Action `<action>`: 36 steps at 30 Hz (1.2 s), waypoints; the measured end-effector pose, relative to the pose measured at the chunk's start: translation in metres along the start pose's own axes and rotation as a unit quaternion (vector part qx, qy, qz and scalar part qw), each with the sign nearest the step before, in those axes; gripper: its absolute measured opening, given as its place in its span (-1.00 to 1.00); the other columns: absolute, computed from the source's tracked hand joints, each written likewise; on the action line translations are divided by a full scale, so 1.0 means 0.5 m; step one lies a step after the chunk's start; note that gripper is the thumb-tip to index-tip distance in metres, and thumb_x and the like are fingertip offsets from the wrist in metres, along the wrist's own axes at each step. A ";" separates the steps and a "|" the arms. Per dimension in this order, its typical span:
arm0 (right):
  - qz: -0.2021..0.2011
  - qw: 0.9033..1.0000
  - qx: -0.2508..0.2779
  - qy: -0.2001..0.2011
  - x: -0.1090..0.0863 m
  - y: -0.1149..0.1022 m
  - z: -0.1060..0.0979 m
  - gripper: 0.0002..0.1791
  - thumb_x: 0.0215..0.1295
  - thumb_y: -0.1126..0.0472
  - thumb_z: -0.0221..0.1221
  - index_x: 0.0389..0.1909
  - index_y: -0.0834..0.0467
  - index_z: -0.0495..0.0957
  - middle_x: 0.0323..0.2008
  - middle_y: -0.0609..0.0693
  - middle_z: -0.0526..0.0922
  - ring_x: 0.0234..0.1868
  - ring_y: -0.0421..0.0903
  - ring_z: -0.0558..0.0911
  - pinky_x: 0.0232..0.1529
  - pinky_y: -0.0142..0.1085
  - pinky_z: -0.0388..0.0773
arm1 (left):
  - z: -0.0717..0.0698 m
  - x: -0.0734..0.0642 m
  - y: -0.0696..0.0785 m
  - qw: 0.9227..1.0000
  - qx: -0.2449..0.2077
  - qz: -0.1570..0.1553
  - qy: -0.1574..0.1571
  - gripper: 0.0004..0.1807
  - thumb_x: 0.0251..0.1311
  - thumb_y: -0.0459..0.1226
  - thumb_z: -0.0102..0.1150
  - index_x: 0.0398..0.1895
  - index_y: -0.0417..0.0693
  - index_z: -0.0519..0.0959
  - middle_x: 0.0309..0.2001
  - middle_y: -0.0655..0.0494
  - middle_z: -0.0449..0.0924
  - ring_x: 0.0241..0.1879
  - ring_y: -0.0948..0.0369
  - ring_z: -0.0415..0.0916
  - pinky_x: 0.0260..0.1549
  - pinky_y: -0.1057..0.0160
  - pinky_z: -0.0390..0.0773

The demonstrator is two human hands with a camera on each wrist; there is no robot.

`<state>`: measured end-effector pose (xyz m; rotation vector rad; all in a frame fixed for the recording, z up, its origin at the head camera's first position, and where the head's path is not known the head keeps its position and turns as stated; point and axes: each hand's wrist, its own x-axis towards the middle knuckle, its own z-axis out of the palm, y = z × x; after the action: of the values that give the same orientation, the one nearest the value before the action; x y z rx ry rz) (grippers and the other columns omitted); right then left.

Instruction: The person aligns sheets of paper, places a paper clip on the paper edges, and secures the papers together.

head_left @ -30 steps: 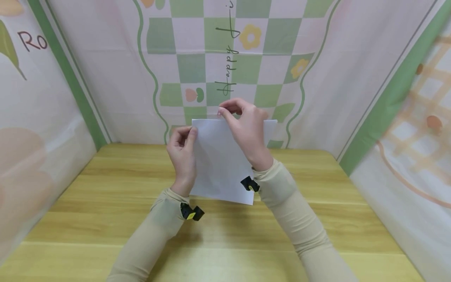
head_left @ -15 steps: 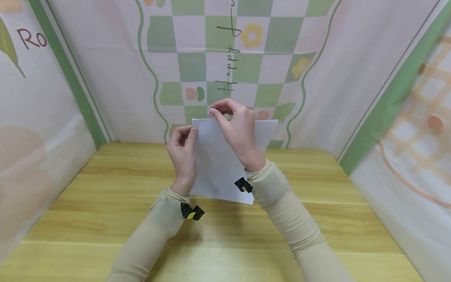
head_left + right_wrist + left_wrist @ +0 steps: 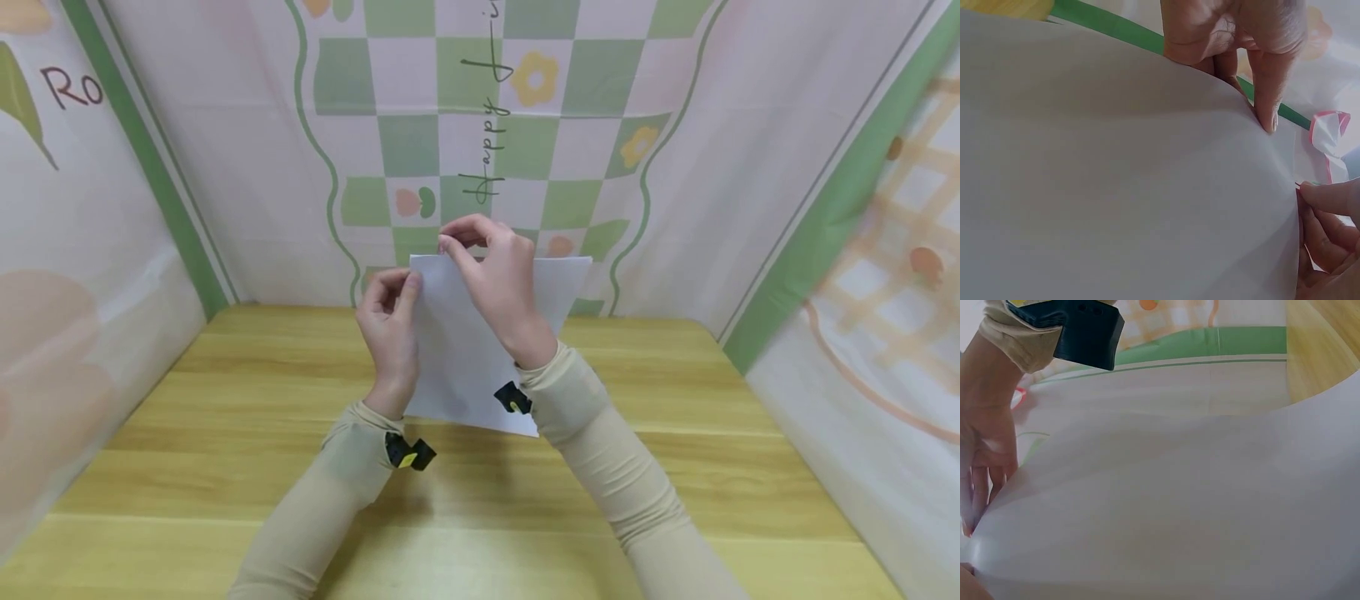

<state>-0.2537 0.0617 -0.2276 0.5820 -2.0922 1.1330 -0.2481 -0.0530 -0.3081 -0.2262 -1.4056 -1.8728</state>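
Note:
A plain white sheet of paper (image 3: 457, 350) stands raised above the table, leaning back. My left hand (image 3: 388, 337) pinches its upper left edge between thumb and fingers. Across the sheet reaches my right hand (image 3: 498, 279), its thumb and index finger pinching a small, thin, reddish piece (image 3: 1298, 184) right at the top edge, near the left corner; I cannot tell its kind. In the right wrist view, the left hand (image 3: 1235, 37) is close beside those fingertips. The left wrist view shows the right hand (image 3: 991, 440) at the paper's edge.
Below is a wooden table (image 3: 225, 467). Patterned cloth (image 3: 240, 150) hangs behind it and on both sides. Black wrist cameras (image 3: 408, 451) are worn on both beige sleeves (image 3: 630, 467).
My right hand has slid left along the paper's top edge, toward the left corner, still pinching the small piece. The left hand and the paper have stayed almost in place.

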 end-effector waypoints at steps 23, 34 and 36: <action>-0.029 1.000 0.004 -0.001 -0.004 0.004 0.006 -0.85 0.25 0.13 0.23 -0.29 0.14 0.65 -0.36 -0.06 0.69 -0.29 -0.25 0.57 -0.32 -0.45 0.56 | 0.013 -0.010 0.063 1.000 0.009 -0.026 -0.003 -0.82 0.22 -0.44 0.12 -0.23 -0.49 0.49 -0.35 0.11 0.49 -0.32 0.30 0.39 -0.27 0.40 0.37; -0.033 0.999 0.000 -0.013 -0.003 0.005 0.007 -0.85 0.25 0.15 0.23 -0.28 0.16 0.64 -0.36 -0.04 0.68 -0.27 -0.21 0.57 -0.24 -0.43 0.56 | 0.013 -0.008 0.063 0.999 0.017 -0.032 -0.007 -0.84 0.21 -0.45 0.10 -0.23 -0.47 0.50 -0.35 0.14 0.49 -0.34 0.30 0.40 -0.30 0.41 0.37; -0.033 0.999 0.000 -0.016 -0.004 0.006 0.007 -0.84 0.25 0.15 0.23 -0.28 0.16 0.64 -0.36 -0.04 0.68 -0.27 -0.21 0.56 -0.25 -0.43 0.56 | 0.012 -0.008 0.063 0.999 0.020 -0.034 -0.009 -0.84 0.22 -0.45 0.10 -0.23 -0.47 0.49 -0.35 0.14 0.49 -0.34 0.30 0.40 -0.30 0.41 0.37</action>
<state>-0.2556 0.0604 -0.2319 0.6675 -2.0839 1.0919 -0.2260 -0.0487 -0.2846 -0.1771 -1.4784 -1.9003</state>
